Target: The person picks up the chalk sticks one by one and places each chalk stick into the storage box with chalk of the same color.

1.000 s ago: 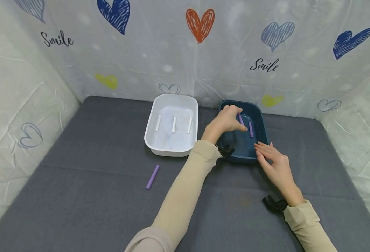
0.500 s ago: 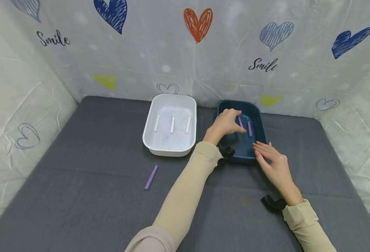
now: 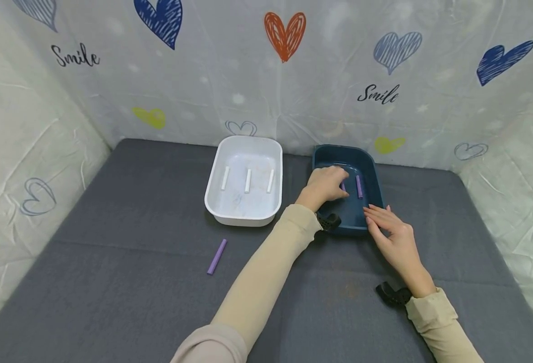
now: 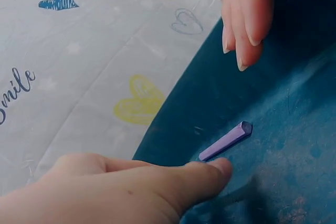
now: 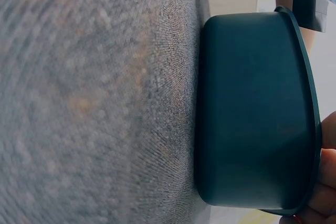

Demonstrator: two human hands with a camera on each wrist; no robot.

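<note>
In the head view my left hand (image 3: pixel 324 184) is inside the dark blue tray (image 3: pixel 352 218), pinching a purple chalk stick (image 3: pixel 343 187) mostly hidden by the fingers. A second purple chalk stick (image 3: pixel 359 186) lies just right of it on the tray floor. The left wrist view shows this second chalk stick (image 4: pixel 226 141) beyond my thumb (image 4: pixel 202 179); the pinched one is hidden there. My right hand (image 3: pixel 395 242) rests on the tray's near right rim with straight fingers. In the right wrist view, fingertips (image 5: pixel 328 169) touch the rim above the outer wall (image 5: pixel 252 114).
A white tray (image 3: pixel 243 220) to the left holds three white chalk sticks (image 3: pixel 248 180) in a row. Another purple chalk stick (image 3: pixel 217 257) lies on the grey cloth (image 3: pixel 125 262) in front of it. A printed curtain (image 3: pixel 230 75) stands behind the table.
My left hand has shifted toward the near side of the blue tray with the purple chalk stick, and its thumb and fingers are closer together. My right hand stays at the rim.
</note>
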